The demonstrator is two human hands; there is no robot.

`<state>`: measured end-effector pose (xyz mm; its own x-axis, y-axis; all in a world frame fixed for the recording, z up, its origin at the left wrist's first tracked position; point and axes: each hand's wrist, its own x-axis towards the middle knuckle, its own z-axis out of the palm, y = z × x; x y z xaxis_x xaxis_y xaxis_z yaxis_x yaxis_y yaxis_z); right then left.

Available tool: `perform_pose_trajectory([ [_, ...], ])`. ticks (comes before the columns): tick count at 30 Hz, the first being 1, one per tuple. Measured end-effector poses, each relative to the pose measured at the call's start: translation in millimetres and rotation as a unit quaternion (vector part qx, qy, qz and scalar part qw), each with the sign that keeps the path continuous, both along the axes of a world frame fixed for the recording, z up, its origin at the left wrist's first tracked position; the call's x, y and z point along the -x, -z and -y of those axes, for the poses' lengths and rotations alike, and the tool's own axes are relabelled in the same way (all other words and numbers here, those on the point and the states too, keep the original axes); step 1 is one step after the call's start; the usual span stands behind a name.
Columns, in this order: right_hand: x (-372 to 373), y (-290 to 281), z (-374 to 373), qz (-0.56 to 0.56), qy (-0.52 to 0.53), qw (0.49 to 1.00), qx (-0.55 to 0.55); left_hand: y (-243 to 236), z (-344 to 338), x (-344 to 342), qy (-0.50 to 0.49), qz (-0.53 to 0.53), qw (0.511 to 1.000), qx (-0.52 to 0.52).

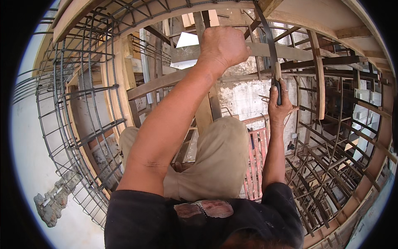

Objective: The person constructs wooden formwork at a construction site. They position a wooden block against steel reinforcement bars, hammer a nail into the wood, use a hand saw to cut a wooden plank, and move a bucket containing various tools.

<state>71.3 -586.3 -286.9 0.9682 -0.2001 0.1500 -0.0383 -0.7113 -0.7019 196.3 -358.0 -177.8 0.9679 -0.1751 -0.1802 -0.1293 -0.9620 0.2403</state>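
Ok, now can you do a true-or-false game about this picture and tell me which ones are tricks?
1. The right hand holds a long dark tool. True.
2. The left hand is spread out flat. False: the left hand is curled into a fist.
3. Metal bars criss-cross on the left side of the picture. True.
4. The trousers are bright blue. False: the trousers are tan.
5. The shirt is dark. True.

Long blade (270,37): we see dark grey.
Handle (278,97): black.
Shirt (166,224): black, pinkish print (217,208).
Trousers (224,153): we see plain tan.
Metal rods (115,86): dark grey criss-cross.
Slatted rack (253,157): faded red stripes.
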Motion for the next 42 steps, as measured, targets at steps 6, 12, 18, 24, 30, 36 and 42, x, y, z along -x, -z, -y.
perform_pose_trajectory([
  [6,25.3,10.9,4.4,0.071,-0.031,0.997,0.007,2.6,3.3,0.9,0.0,0.029,1.0,-0.012],
  [12,17.2,7.4,1.5,0.088,-0.028,0.995,0.039,3.4,-2.0,-1.5,0.005,0.023,1.0,-0.008],
  [18,5.3,4.2,3.9,0.053,-0.031,0.998,0.026,1.5,0.3,2.1,-0.007,0.008,1.0,0.011],
  [24,12.9,-4.6,1.2,0.079,-0.037,0.996,0.016,1.0,0.1,0.2,-0.008,0.019,1.0,0.001],
  [30,18.5,3.5,13.1,0.087,-0.048,0.995,-0.009,-1.4,0.1,-2.0,-0.004,0.018,1.0,-0.009],
  [36,7.5,-4.1,0.4,0.028,-0.029,0.999,0.017,-0.3,-3.4,-1.2,-0.001,0.004,1.0,0.009],
  [42,10.3,-3.5,0.4,0.076,-0.037,0.996,0.023,-12.3,2.7,-1.1,-0.012,-0.013,0.999,-0.033],
])
